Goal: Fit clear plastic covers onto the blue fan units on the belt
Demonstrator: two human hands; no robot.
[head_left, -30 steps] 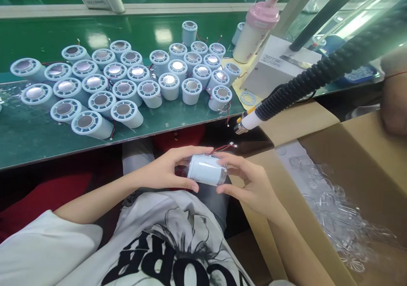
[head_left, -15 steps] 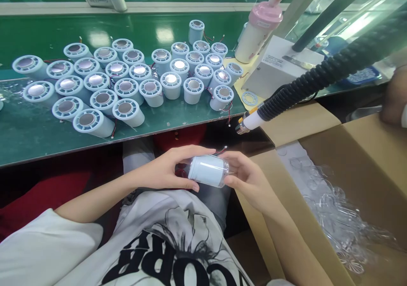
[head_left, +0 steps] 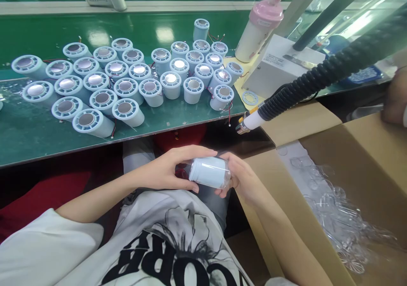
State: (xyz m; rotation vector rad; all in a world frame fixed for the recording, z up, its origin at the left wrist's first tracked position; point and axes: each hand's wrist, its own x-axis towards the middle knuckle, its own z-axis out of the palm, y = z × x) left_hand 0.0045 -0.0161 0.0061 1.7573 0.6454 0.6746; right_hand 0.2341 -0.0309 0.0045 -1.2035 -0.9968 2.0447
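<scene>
Over my lap, a light blue plastic cylinder (head_left: pixel 208 171) lies on its side inside a clear plastic cover. My left hand (head_left: pixel 171 167) grips its left end, with the thumb below and the fingers along the top. At the right end, my right hand (head_left: pixel 243 176) has its fingers curled round the clear cover; some fingertips show underneath. On the bench, similar light blue cylinders (head_left: pixel 127 110) stand in a loose group, several with silver discs on top and thin red and black wires.
A green bench (head_left: pixel 41 144) runs across the front. To the right are an open cardboard box (head_left: pixel 359 163) with clear plastic pieces (head_left: pixel 337 209), a black ribbed hose (head_left: pixel 302 82), a grey metal block (head_left: pixel 270 65) and a pink-topped bottle (head_left: pixel 254 31). Another person's arm (head_left: pixel 394 95) shows at the right edge.
My right hand has shifted its grip at the cylinder's right end: its thumb has left the near side and its fingers now curl underneath. My left hand stays nearly still.
</scene>
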